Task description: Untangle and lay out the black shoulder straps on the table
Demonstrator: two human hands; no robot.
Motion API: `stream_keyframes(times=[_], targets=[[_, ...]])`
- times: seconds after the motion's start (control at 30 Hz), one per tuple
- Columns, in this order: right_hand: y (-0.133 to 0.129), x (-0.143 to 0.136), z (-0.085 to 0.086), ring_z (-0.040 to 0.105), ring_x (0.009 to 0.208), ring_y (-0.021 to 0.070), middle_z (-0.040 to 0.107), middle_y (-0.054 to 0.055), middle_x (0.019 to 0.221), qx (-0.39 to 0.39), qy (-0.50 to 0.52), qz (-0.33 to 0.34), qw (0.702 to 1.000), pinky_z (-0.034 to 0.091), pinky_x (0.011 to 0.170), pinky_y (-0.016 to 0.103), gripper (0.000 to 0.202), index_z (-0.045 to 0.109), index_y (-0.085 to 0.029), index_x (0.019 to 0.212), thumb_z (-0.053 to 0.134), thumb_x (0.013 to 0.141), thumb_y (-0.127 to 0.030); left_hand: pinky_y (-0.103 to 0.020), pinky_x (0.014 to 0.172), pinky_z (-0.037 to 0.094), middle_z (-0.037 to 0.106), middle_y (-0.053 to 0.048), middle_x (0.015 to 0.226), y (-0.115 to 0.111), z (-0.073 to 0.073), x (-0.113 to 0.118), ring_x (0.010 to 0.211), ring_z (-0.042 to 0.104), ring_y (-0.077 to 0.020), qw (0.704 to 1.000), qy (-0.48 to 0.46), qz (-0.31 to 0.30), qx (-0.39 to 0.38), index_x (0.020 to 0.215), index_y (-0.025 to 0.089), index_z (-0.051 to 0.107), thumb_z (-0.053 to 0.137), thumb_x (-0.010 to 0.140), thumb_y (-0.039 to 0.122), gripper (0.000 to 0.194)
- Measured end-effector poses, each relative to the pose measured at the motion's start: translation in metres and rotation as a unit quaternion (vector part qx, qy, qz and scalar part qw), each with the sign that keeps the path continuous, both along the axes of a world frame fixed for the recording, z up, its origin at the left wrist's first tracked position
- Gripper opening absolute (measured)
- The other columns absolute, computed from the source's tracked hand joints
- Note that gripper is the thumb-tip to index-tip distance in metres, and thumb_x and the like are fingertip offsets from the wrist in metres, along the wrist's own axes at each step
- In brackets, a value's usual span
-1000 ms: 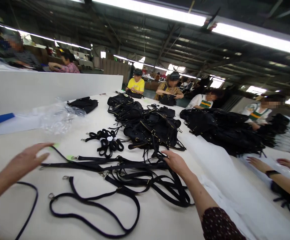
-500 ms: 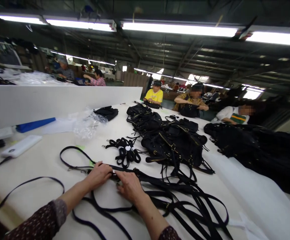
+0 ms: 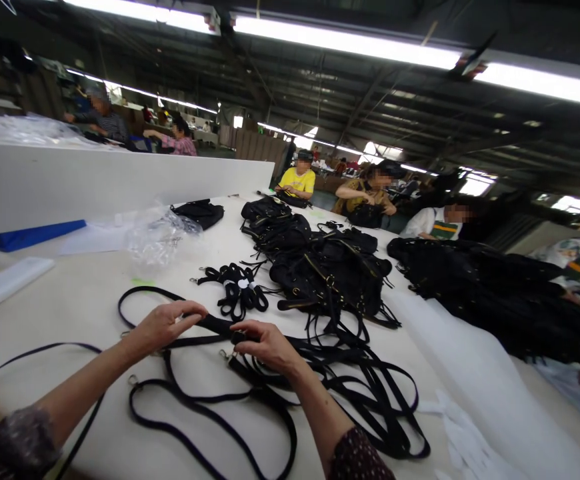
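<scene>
Both hands are at one black strap (image 3: 215,325) that lies across the table in front of me. My left hand (image 3: 163,327) pinches it between thumb and fingers, with a loop of strap curving out beyond the wrist. To the right, my right hand (image 3: 267,343) has finger and thumb closed on a dark part of the strap; that part is mostly hidden. A metal snap hook (image 3: 229,359) shows just below the right fingers. More loose black straps (image 3: 380,393) lie tangled to the right, and one long strap (image 3: 185,400) curls nearer to me.
A bundle of black straps (image 3: 235,288) lies beyond my hands, before a pile of black bags (image 3: 320,267). Clear plastic bags (image 3: 155,237) and a white device (image 3: 13,280) are at left, below a white partition (image 3: 120,180). White sheeting (image 3: 470,353) lies right; several people sit around.
My view has turned a little to the right. My hands, close together before, are farther apart along the strap, and the left hand is raised more above the table.
</scene>
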State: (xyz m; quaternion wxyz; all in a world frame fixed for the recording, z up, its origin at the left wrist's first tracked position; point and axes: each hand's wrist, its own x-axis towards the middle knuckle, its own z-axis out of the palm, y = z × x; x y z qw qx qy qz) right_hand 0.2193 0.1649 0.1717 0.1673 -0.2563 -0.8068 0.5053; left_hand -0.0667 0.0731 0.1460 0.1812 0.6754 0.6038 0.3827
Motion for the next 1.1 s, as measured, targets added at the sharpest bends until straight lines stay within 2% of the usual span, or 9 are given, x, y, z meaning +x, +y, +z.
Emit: stream_keyframes(times=[0.1,0.2,0.3,0.4,0.53,0.63,0.73,0.87,1.1], targets=[[-0.002,0.003,0.006,0.062,0.088,0.0151,0.07,-0.002,0.097,0.007,0.005,0.001,1.0,0.047,0.083,0.028,0.039,0.07,-0.029,0.11,0.078,0.072,-0.029,-0.033,0.101,0.041,0.065,0.003,0.117,-0.009,-0.009,0.017,0.112,0.056,-0.0199,1.0,0.025,-0.004,0.016,0.114,0.033,0.064,0.05,0.096,0.054,0.031],[-0.007,0.003,0.011,0.063,0.085,0.0152,0.071,-0.003,0.092,0.025,-0.018,-0.008,0.999,0.047,0.077,0.027,0.039,0.07,-0.028,0.106,0.081,0.069,-0.035,-0.037,0.101,0.039,0.063,0.002,0.118,-0.01,-0.022,0.043,0.112,0.054,-0.0207,0.997,0.062,-0.028,0.027,0.118,0.032,0.061,0.051,0.097,0.038,0.024],[-0.016,0.003,0.014,0.065,0.084,0.0163,0.073,-0.004,0.09,0.137,-0.076,-0.03,0.987,0.046,0.076,0.028,0.038,0.071,-0.031,0.104,0.081,0.069,-0.043,-0.043,0.099,0.037,0.062,0.0,0.109,-0.008,-0.032,0.071,0.107,0.052,-0.0231,0.993,0.102,-0.043,0.031,0.112,0.03,0.061,0.053,0.095,0.024,0.019],[-0.028,0.004,0.014,0.068,0.09,0.0187,0.076,-0.003,0.097,0.278,-0.147,-0.023,0.949,0.046,0.078,0.03,0.033,0.068,-0.034,0.108,0.073,0.077,-0.043,-0.044,0.094,0.037,0.058,-0.003,0.1,-0.01,-0.038,0.088,0.102,0.05,-0.0252,0.991,0.129,-0.036,0.022,0.099,0.023,0.059,0.05,0.094,0.017,0.012],[-0.038,0.007,0.01,0.069,0.092,0.022,0.075,0.001,0.098,0.424,-0.215,0.02,0.88,0.045,0.073,0.031,0.027,0.063,-0.033,0.113,0.056,0.088,-0.04,-0.041,0.087,0.04,0.057,-0.005,0.098,-0.019,-0.044,0.093,0.098,0.05,-0.0253,0.99,0.138,-0.026,-0.011,0.096,0.02,0.054,0.041,0.098,0.02,0.013],[-0.04,0.008,0.005,0.069,0.088,0.0239,0.073,0.003,0.099,0.468,-0.256,0.068,0.843,0.044,0.068,0.032,0.03,0.059,-0.034,0.118,0.054,0.09,-0.044,-0.039,0.079,0.04,0.058,-0.006,0.094,-0.026,-0.05,0.092,0.091,0.054,-0.0266,0.988,0.14,-0.018,-0.058,0.097,0.022,0.054,0.039,0.098,0.026,0.016],[-0.038,0.008,-0.002,0.07,0.086,0.026,0.072,0.004,0.103,0.465,-0.287,0.105,0.831,0.044,0.065,0.033,0.035,0.058,-0.031,0.118,0.059,0.087,-0.048,-0.038,0.074,0.04,0.06,-0.005,0.089,-0.029,-0.054,0.089,0.083,0.057,-0.0269,0.986,0.131,-0.018,-0.098,0.099,0.024,0.056,0.044,0.095,0.032,0.015],[-0.036,0.008,-0.005,0.069,0.094,0.0256,0.071,0.004,0.102,0.457,-0.25,0.084,0.849,0.046,0.072,0.034,0.027,0.059,-0.028,0.114,0.057,0.089,-0.036,-0.035,0.08,0.041,0.066,-0.003,0.099,-0.023,-0.046,0.083,0.094,0.061,-0.0265,0.987,0.094,-0.064,-0.114,0.106,0.028,0.062,0.06,0.085,0.037,0.023],[-0.033,0.002,0.018,0.068,0.09,0.0236,0.073,0.003,0.105,0.41,-0.254,-0.007,0.876,0.041,0.067,0.032,0.029,0.063,-0.03,0.11,0.058,0.088,-0.049,-0.026,0.065,0.038,0.066,0.004,0.076,-0.006,0.003,0.067,0.072,0.059,-0.0171,0.984,0.025,-0.108,-0.139,0.082,0.024,0.068,0.052,0.089,0.042,0.025]])
